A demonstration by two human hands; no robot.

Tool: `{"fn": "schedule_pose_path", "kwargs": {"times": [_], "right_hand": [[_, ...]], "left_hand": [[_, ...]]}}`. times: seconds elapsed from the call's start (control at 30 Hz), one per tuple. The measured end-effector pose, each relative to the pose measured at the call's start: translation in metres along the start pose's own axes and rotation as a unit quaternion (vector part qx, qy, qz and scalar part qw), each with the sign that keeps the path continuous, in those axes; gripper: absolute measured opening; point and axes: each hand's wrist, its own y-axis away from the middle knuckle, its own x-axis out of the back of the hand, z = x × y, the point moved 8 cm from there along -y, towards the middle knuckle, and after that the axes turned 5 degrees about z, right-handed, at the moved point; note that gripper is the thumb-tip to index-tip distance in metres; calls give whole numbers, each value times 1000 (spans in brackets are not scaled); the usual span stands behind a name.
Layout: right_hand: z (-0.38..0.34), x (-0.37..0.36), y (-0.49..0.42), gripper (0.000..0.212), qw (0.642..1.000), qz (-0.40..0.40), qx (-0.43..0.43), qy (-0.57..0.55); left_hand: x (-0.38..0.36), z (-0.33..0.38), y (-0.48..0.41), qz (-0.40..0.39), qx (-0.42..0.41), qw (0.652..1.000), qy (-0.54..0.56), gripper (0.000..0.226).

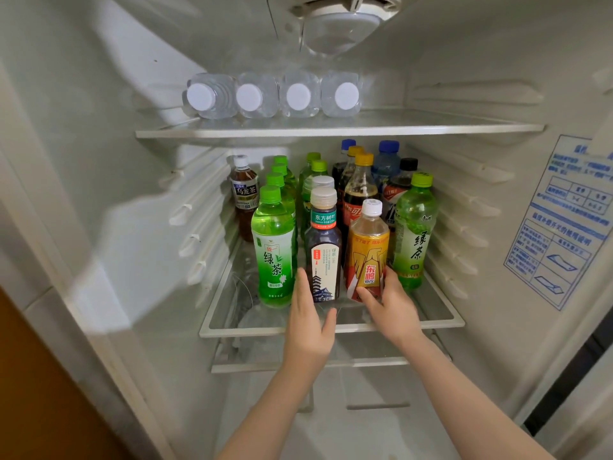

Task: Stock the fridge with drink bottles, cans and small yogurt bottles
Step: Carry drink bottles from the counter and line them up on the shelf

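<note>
The open fridge's middle glass shelf [331,327] carries rows of upright drink bottles. At the front stand a green tea bottle [273,250], a dark tea bottle with a pagoda label [323,247], a yellow energy drink bottle [368,254] and another green tea bottle [413,234]. My left hand [308,320] is open beside the foot of the dark tea bottle, its fingers against the bottle's left side. My right hand [388,303] is wrapped around the base of the yellow energy drink bottle. Cola and blue-capped bottles stand behind.
Several clear water bottles [272,94] lie on their sides on the top shelf [331,131], white caps facing out. A brown oolong tea bottle [243,194] stands at the back left. A lower shelf [311,363] sits under the middle one. A blue sticker [560,224] is on the right wall.
</note>
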Motion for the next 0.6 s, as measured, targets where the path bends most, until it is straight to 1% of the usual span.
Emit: {"fn": "schedule_pose_path", "kwargs": {"times": [0.13, 0.33, 0.4, 0.43, 0.5, 0.57, 0.6], "right_hand": [[0, 0, 0, 66, 1000, 2, -6, -6], [0, 1, 2, 64, 1000, 11, -6, -6], [0, 2, 2, 64, 1000, 15, -2, -9], [1, 2, 1, 64, 1000, 15, 0, -12], [1, 2, 0, 64, 1000, 12, 3, -17], [0, 1, 0, 65, 1000, 8, 8, -22], [-1, 1, 0, 65, 1000, 8, 11, -24]], "left_hand": [[-2, -5, -9, 2, 36, 999, -1, 81], [-2, -4, -9, -14, 45, 999, -9, 79], [4, 5, -4, -10, 34, 999, -4, 78], [10, 14, 0, -4, 17, 1000, 0, 74], [28, 41, 4, 24, -43, 998, 35, 55], [60, 72, 1, 96, -123, 984, 81, 33], [79, 85, -4, 148, -162, 971, 91, 28]]}}
